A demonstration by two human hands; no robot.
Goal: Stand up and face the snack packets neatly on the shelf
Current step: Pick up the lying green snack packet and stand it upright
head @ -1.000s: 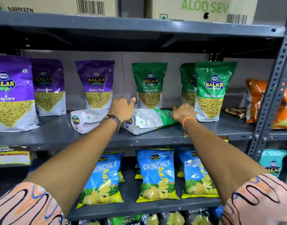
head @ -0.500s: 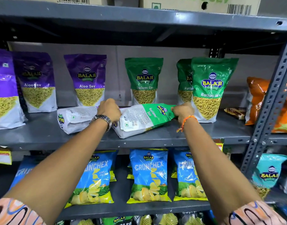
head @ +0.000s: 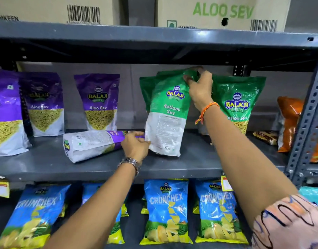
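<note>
**Standing a green packet upright on the middle shelf**

Nearest, on the lower shelf (head: 172, 246), blue chip packets (head: 166, 211) stand facing out, sealed and full. Above them, the left hand (head: 135, 148) steadies the bottom left corner of the green packet (head: 166, 119); its grip is curled against the edge, though whether it truly pinches cannot be told. The right hand (head: 199, 88) pinches the packet's top seam. The packet hangs nearly upright on the middle shelf (head: 199, 164), its base at or just above the surface, in front of another green packet. To finish well, the base should probably be lowered flat, the printed front squared to the aisle, and the contents allowed to settle before release, lest it topple. Just beside the left hand, a purple packet (head: 93, 144) lies on its side and awaits the same treatment. Farther back, purple packets (head: 98, 103) and a green packet (head: 239, 105) stand upright, their clear windows showing yellow strands. On the top shelf (head: 154, 35) sit cardboard boxes (head: 222, 13).
</note>
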